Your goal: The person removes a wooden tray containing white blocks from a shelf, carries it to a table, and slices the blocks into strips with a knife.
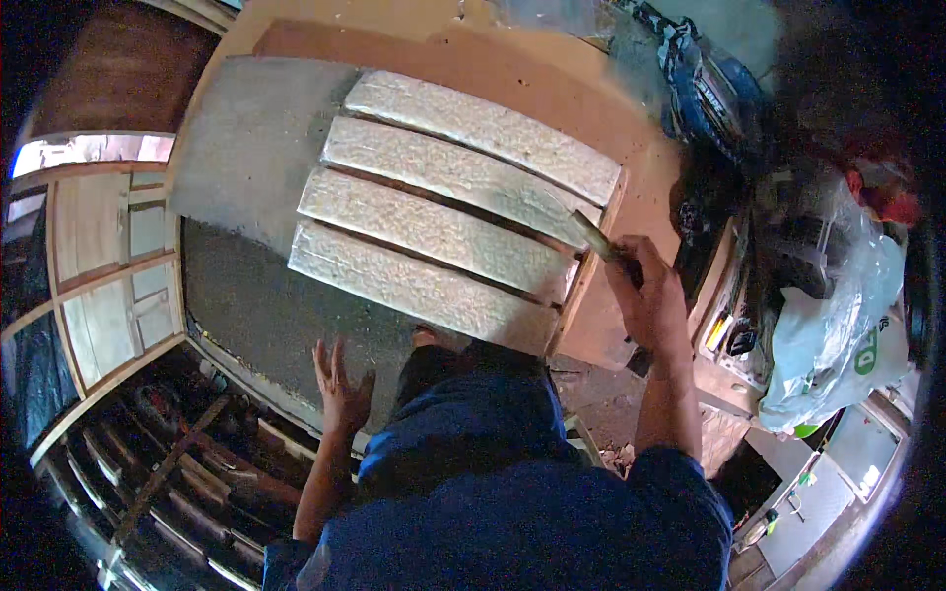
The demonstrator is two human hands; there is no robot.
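Several long, flat white slabs [434,227] with a rough, crinkled surface lie side by side at a slant, narrow gaps between them. My right hand [650,295] is closed around a short, flat-handled tool [593,234] held over the slabs' right ends. The tool's pale working end is blurred, so I cannot tell whether it is a brush or a scraper, or whether it touches the slabs. To the near left of the slabs, my left hand [343,389] hangs with spread fingers, holding nothing and apart from them.
A wooden strip [588,266] runs along the slabs' right ends. Brown board [552,59] and a grey sheet [256,128] lie beyond. Framed wooden panels [94,266] stand left, slatted timber [187,473] near left. Plastic bags [838,335] crowd the right side.
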